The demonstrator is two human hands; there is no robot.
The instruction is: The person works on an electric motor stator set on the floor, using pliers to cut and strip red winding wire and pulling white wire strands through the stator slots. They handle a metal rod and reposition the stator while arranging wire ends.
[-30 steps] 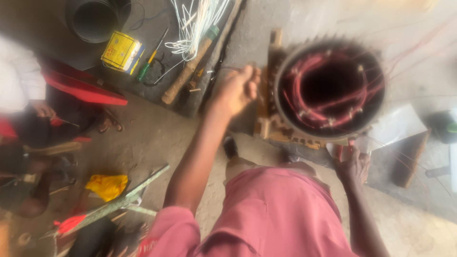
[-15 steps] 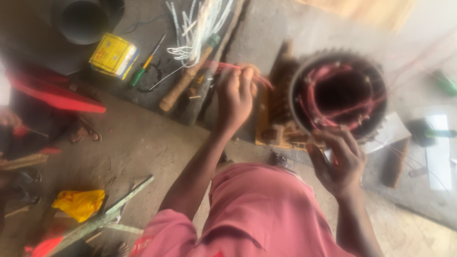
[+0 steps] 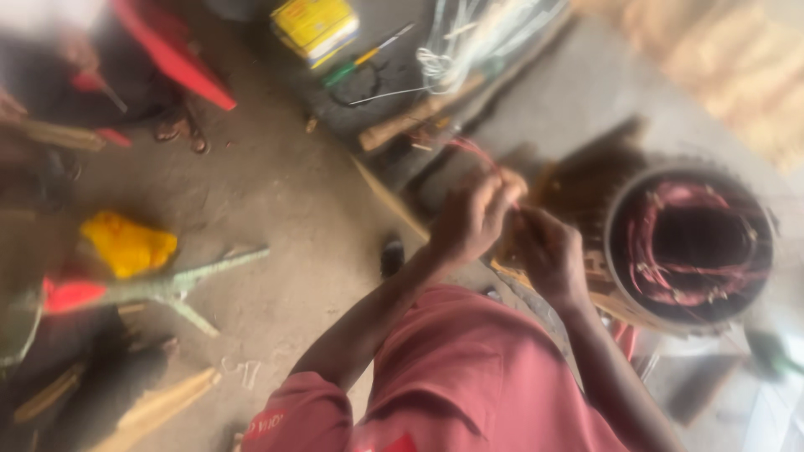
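Our left hand (image 3: 471,219) and right hand (image 3: 548,251) met above the knee, fingers pressed together, pinching a red wire (image 3: 479,156), so we could hold it taut. Just beyond sat the stator (image 3: 688,243) on its side, winding exposed. Farther off lay a yellow box (image 3: 316,27).

right hand (image 3: 548,251) risen, meeting left hand (image 3: 473,219)

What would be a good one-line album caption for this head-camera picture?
Both hands, left hand and right hand, work a reddish wire beside a round motor stator wound with coils.
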